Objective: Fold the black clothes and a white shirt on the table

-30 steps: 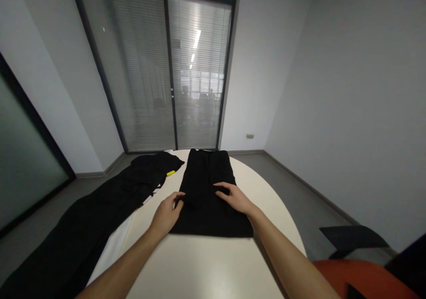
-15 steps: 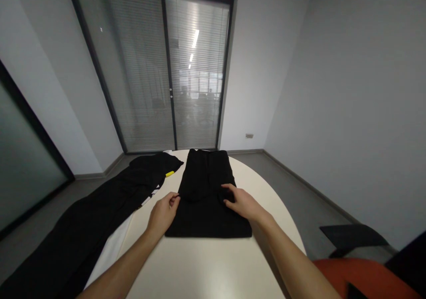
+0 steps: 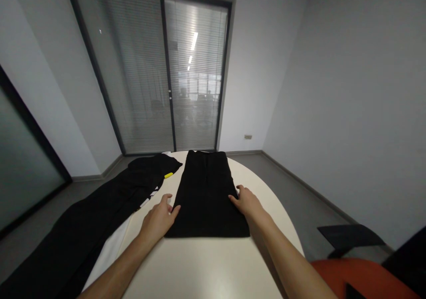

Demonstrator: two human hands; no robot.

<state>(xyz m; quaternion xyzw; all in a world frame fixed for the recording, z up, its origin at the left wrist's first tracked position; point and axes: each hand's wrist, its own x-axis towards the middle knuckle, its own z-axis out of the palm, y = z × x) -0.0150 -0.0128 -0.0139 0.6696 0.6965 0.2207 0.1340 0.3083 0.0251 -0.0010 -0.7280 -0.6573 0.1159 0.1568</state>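
Observation:
A folded black garment (image 3: pixel 206 192) lies flat on the white oval table (image 3: pixel 199 263), running away from me. My left hand (image 3: pixel 159 219) rests open at its left edge, fingers stretched out and touching the fabric near the front corner. My right hand (image 3: pixel 248 201) lies open at the garment's right edge, fingers flat against the cloth. Neither hand holds anything.
A pile of black clothes (image 3: pixel 100 214) drapes over the table's left side, with a small yellow object (image 3: pixel 168 175) on it. An orange chair (image 3: pixel 362 281) with a black armrest (image 3: pixel 346 237) stands at the lower right. Glass doors with blinds (image 3: pixel 159 72) close the far wall.
Both hands have slid outward from the middle of the garment to its left and right edges. The bump in the fabric has gone and the garment lies smooth.

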